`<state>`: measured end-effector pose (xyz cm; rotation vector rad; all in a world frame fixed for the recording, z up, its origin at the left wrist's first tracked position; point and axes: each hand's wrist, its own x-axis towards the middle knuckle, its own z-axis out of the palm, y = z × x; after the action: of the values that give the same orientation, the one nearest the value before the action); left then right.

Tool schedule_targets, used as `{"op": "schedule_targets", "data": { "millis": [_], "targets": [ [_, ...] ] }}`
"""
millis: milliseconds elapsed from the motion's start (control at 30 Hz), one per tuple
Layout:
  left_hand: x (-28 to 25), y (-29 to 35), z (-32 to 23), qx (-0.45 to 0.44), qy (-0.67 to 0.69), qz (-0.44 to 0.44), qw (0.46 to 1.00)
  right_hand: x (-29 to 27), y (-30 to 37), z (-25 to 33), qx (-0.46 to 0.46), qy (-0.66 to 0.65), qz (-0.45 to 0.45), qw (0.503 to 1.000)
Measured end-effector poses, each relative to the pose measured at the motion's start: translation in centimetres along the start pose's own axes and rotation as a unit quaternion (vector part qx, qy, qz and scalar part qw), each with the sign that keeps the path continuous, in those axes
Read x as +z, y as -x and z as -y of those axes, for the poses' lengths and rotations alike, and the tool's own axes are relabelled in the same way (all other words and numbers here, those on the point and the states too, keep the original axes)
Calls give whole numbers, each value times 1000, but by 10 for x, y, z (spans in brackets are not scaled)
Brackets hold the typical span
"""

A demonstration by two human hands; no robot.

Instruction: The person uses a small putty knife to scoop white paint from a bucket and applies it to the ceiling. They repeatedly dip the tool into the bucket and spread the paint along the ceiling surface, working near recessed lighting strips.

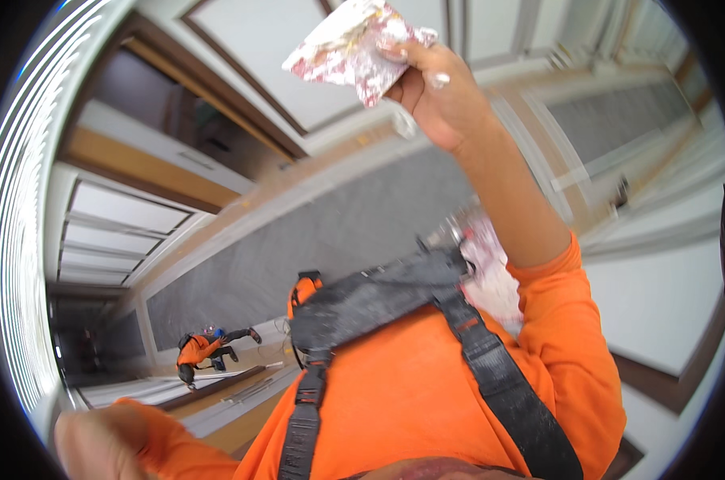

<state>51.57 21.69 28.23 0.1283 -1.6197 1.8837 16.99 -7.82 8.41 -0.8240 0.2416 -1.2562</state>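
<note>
My right hand (434, 92) is raised at the top of the head view, its fingers pinched on a crumpled sheet (346, 48), white with pink and reddish patches. Whether the sheet is cloth or plastic, I cannot tell. White smears mark the fingertips. The sheet hangs in the air in front of a white panelled surface. Low at the left edge, my left hand (98, 448) is smeared by motion, so its fingers cannot be made out. A black chest harness (378, 296) crosses my orange shirt.
A long grey floor strip (298, 216) runs past me. Further off, a person in orange (198, 350) bends near the floor beside loose cables. A wood-framed opening (178, 136) lies at the upper left. Pink-and-white stained material (490, 264) shows below my right arm.
</note>
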Motion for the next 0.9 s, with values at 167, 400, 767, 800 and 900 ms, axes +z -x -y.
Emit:
{"op": "schedule_targets", "data": {
  "millis": [167, 400, 767, 800, 900],
  "targets": [
    [86, 110, -232, -441, 369, 350, 740, -107, 86, 44, -85, 68, -157, 982],
    [185, 86, -489, -502, 672, 453, 302, -195, 222, 82, -153, 181, -392, 889],
    [145, 71, -604, -307, 648, 582, 384, -219, 323, 35, -85, 96, -521, 844],
    [141, 69, -606, -295, 650, 586, 383, -217, 326, 33, -79, 94, -526, 842],
    [132, 67, -617, -301, 643, 586, 389, -211, 333, 29, -70, 91, -540, 834]
  ]
}}
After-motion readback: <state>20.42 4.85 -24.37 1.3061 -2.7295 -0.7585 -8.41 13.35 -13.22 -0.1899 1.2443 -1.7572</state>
